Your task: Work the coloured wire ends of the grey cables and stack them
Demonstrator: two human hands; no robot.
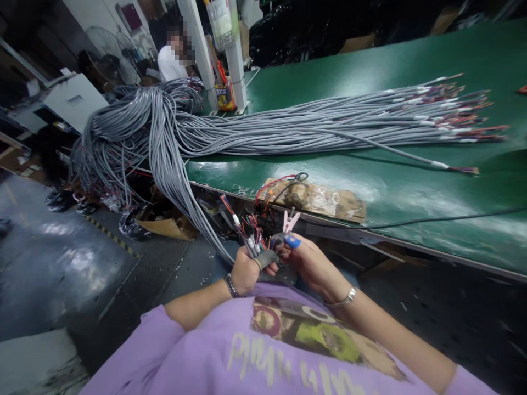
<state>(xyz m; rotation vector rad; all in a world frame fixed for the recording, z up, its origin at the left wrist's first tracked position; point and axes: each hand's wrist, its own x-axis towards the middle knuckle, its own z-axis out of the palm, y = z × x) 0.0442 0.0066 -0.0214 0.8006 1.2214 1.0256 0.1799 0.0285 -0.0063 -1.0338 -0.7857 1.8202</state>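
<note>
My left hand (246,270) is closed around a bundle of grey cables (211,233) near their ends, with a grey cover on the thumb. Above this hand, stripped coloured wires (254,224) fan out past white bands on the cables. My right hand (310,260) meets it from the right, its fingers pinched at coloured wire ends; the exact grip is partly hidden. Grey and blue covers wrap its fingertips. Just beyond them stands a pink clothespin (290,221), jaws upward; whether the hand touches it I cannot tell.
Many grey cables (263,129) lie along the green bench (411,181) and droop over its left end. At the front edge rests a taped cardboard piece (325,202), with red and black leads beside it. A white post (236,71) rises behind; a person (171,63) is at the back left.
</note>
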